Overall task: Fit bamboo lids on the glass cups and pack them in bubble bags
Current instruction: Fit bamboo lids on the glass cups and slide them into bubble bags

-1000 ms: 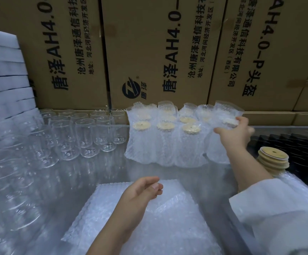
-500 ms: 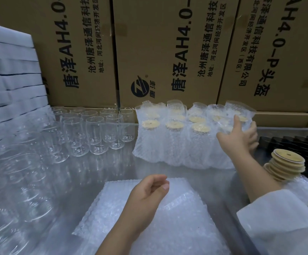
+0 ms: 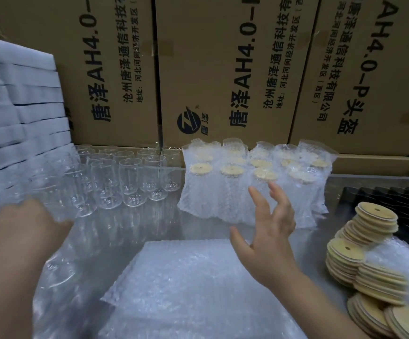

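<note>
Upright glass cups [image 3: 130, 182] crowd the counter's [image 3: 205, 231] back-left, just beyond the left hand [image 3: 20, 231], the nearer one; blur hides whether it grips one. The right hand [image 3: 269, 243] hovers empty, fingers spread, before the packed cups [image 3: 235, 192], with bamboo lids [image 3: 359, 243] at the right edge.

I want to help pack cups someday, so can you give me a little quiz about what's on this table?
1. True or false: the right hand is holding a bamboo lid.
2. Where does the flat pile of bubble bags lie? A: on the table, nearest the person. B: on the cardboard boxes. C: on the lid stacks.
3. Fill in: the bare glass cups stand to the ____ of the packed cups.
Key: 1 false, its fingers are spread and empty. 2 A. 3 left.
</note>
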